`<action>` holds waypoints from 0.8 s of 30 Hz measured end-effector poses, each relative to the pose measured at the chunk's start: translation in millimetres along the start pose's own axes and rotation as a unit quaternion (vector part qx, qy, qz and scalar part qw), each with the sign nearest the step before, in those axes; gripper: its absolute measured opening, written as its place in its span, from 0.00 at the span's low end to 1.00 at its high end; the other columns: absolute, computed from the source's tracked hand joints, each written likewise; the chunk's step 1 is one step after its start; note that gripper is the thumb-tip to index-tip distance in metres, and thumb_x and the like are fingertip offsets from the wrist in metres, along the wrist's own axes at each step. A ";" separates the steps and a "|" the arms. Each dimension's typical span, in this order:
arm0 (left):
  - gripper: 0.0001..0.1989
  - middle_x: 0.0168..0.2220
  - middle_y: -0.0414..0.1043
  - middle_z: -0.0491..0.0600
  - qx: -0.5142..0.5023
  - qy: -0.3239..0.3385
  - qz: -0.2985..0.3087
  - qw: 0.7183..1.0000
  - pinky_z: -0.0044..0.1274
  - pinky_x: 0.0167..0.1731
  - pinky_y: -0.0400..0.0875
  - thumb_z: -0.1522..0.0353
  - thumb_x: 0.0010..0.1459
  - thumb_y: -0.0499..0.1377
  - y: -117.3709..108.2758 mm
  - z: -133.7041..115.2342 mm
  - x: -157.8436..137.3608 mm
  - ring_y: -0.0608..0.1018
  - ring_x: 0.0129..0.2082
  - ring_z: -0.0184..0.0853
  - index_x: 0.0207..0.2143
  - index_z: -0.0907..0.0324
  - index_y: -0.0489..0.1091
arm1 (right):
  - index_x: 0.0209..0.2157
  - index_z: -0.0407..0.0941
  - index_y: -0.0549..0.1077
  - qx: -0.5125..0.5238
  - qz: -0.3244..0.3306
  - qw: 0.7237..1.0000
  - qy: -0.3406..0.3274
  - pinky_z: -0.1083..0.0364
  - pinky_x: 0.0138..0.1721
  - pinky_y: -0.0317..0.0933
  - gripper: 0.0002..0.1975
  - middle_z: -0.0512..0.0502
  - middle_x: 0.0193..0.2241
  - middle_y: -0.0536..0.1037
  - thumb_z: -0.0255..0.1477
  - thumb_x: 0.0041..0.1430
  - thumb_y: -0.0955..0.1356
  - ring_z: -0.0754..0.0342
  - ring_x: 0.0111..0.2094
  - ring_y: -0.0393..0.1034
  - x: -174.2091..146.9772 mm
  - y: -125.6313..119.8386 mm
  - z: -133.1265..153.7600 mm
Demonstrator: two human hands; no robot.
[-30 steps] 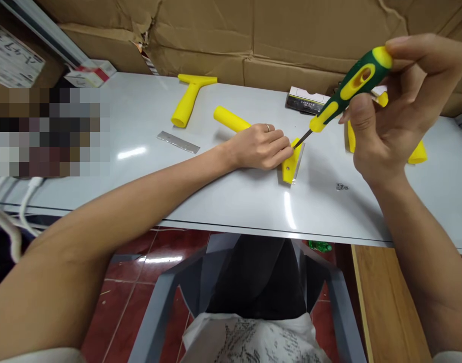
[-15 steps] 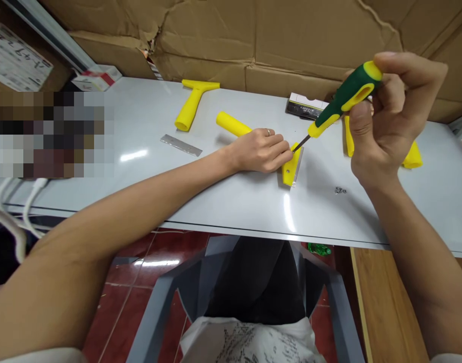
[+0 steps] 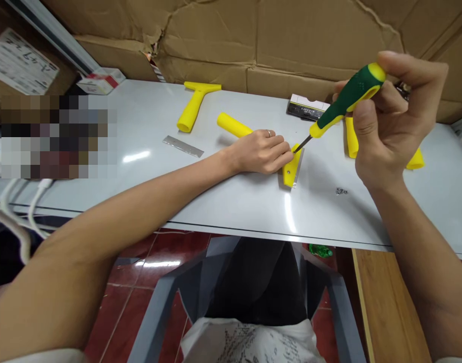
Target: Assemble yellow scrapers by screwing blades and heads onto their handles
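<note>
A yellow scraper (image 3: pixel 290 174) lies on the table, a metal blade along its right edge and a small screw showing on its head. My left hand (image 3: pixel 259 151) is closed over it, pressing it down; its handle sticks out beyond my knuckles. In my right hand (image 3: pixel 393 121), raised at the right, is a green and yellow screwdriver (image 3: pixel 348 98), tilted down to the left. Its tip meets the scraper's head beside my left fingertips, which partly hide the contact. A little pile of screws (image 3: pixel 341 191) sits to the right of the scraper.
Another yellow scraper handle (image 3: pixel 193 108) and a flat blade strip (image 3: pixel 183 146) lie to the left. Behind stands a small black and white box (image 3: pixel 306 107). More yellow handles (image 3: pixel 416 159) are partly behind my right hand. Cardboard (image 3: pixel 216 45) lines the table's back.
The screwdriver has turned slightly within my right fingers, its tip staying on the scraper. My left hand keeps its hold. The whole view has shifted a little.
</note>
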State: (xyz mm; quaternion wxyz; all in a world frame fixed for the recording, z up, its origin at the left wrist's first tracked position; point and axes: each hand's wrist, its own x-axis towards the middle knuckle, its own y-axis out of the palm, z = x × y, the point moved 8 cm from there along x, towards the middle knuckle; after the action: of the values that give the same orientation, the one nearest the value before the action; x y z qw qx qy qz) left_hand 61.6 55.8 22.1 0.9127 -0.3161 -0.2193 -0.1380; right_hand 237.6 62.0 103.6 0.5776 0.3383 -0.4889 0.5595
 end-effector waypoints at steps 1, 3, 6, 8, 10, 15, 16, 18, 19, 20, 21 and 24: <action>0.20 0.25 0.63 0.43 -0.003 -0.001 -0.005 1.000 0.27 0.26 0.60 0.77 0.79 0.47 -1.0 0.1 0.4 0.70 0.25 0.31 0.33 0.57 0.69 | 0.64 0.67 0.76 0.002 -0.001 1.000 0.007 0.43 0.42 0.86 0.32 0.51 0.53 0.77 0.60 0.63 0.76 0.44 0.49 0.85 0.2 0.9 -0.5; 0.19 0.25 0.64 0.43 -0.014 0.001 -0.014 1.000 0.27 0.26 0.60 0.78 0.79 0.48 -2.8 -0.1 1.4 0.70 0.26 0.32 0.33 0.57 0.69 | 0.64 0.68 0.76 -0.008 -0.001 1.000 0.016 0.43 0.41 0.85 0.31 0.49 0.50 0.77 0.60 0.63 0.77 0.45 0.47 0.84 0.2 1.8 0.4; 0.18 0.26 0.66 0.44 -0.010 0.006 -0.038 0.999 0.27 0.27 0.61 0.78 0.78 0.50 -8.8 -1.4 4.3 0.72 0.27 0.32 0.33 0.57 0.69 | 0.65 0.69 0.76 -0.019 0.005 0.999 0.031 0.43 0.41 0.84 0.33 0.48 0.51 0.75 0.59 0.61 0.78 0.45 0.46 0.82 -0.8 3.9 2.4; 0.18 0.25 0.66 0.44 0.009 0.004 -0.065 0.998 0.26 0.26 0.63 0.78 0.77 0.52 -15.1 -2.0 6.7 0.72 0.27 0.32 0.32 0.57 0.69 | 0.65 0.71 0.75 -0.007 0.015 0.999 0.042 0.42 0.43 0.85 0.31 0.48 0.54 0.74 0.58 0.63 0.77 0.45 0.48 0.82 -2.0 7.2 2.7; 0.18 0.25 0.66 0.44 0.019 -0.001 -0.074 0.997 0.26 0.26 0.64 0.78 0.76 0.53 -18.5 -2.6 9.1 0.71 0.26 0.32 0.31 0.57 0.69 | 0.64 0.72 0.74 0.003 0.013 0.999 0.053 0.41 0.46 0.86 0.27 0.48 0.57 0.72 0.57 0.66 0.74 0.45 0.50 0.81 -3.4 8.7 1.9; 0.16 0.29 0.74 0.47 -0.016 -0.003 -0.028 0.999 0.27 0.28 0.68 0.79 0.76 0.53 -14.2 -5.7 12.8 0.76 0.29 0.33 0.35 0.59 0.72 | 0.65 0.73 0.74 -0.008 0.013 0.996 0.083 0.42 0.47 0.88 0.25 0.46 0.57 0.72 0.56 0.69 0.73 0.45 0.52 0.80 -7.4 6.0 -8.0; 0.15 0.30 0.76 0.48 -0.028 -0.004 -0.018 0.999 0.27 0.29 0.69 0.79 0.76 0.53 -13.6 -6.0 13.3 0.77 0.31 0.34 0.36 0.60 0.73 | 0.65 0.73 0.74 -0.006 0.015 0.996 0.083 0.42 0.48 0.88 0.25 0.46 0.57 0.73 0.55 0.69 0.73 0.45 0.52 0.81 -7.9 4.5 -10.6; 0.15 0.32 0.78 0.50 -0.045 -0.008 0.008 0.999 0.27 0.30 0.70 0.78 0.77 0.52 -12.3 -6.0 14.2 0.79 0.33 0.34 0.39 0.62 0.74 | 0.65 0.73 0.74 -0.003 0.016 0.996 0.084 0.41 0.48 0.89 0.25 0.45 0.55 0.73 0.55 0.68 0.73 0.45 0.52 0.81 -8.7 0.6 -16.7; 0.15 0.33 0.78 0.50 -0.052 -0.009 0.023 0.998 0.27 0.31 0.71 0.78 0.78 0.51 -11.7 -5.8 14.7 0.79 0.34 0.35 0.40 0.62 0.75 | 0.65 0.73 0.74 -0.003 0.015 0.996 0.086 0.40 0.48 0.89 0.25 0.46 0.54 0.73 0.56 0.68 0.73 0.45 0.51 0.81 -9.0 -1.6 -19.9; 0.16 0.33 0.78 0.50 -0.058 -0.010 0.036 0.998 0.27 0.32 0.71 0.78 0.79 0.50 -11.5 -5.5 15.0 0.80 0.35 0.35 0.41 0.62 0.76 | 0.65 0.74 0.73 -0.005 0.015 0.996 0.089 0.39 0.48 0.89 0.26 0.46 0.54 0.73 0.57 0.68 0.73 0.45 0.51 0.82 -9.2 -3.2 -22.9; 0.16 0.34 0.78 0.50 -0.064 -0.012 0.045 0.997 0.27 0.33 0.72 0.77 0.79 0.49 -11.8 -5.1 15.2 0.80 0.36 0.36 0.42 0.63 0.76 | 0.65 0.74 0.73 -0.007 0.013 0.996 0.089 0.37 0.48 0.89 0.26 0.46 0.54 0.72 0.58 0.68 0.72 0.44 0.52 0.82 -9.3 -4.9 -25.0; 0.18 0.37 0.79 0.53 -0.091 -0.019 0.068 0.993 0.29 0.38 0.76 0.71 0.83 0.47 -10.5 -4.0 14.8 0.82 0.41 0.38 0.50 0.67 0.77 | 0.65 0.73 0.74 -0.007 0.010 0.997 0.082 0.33 0.50 0.88 0.26 0.46 0.56 0.71 0.58 0.68 0.73 0.42 0.53 0.83 -8.3 -7.6 -25.7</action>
State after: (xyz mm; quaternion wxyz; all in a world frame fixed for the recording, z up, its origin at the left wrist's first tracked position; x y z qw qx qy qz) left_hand 71.5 43.5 31.9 0.8833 -0.4141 -0.2008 -0.0887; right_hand 250.6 82.3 89.5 0.6126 0.2823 -0.4471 0.5875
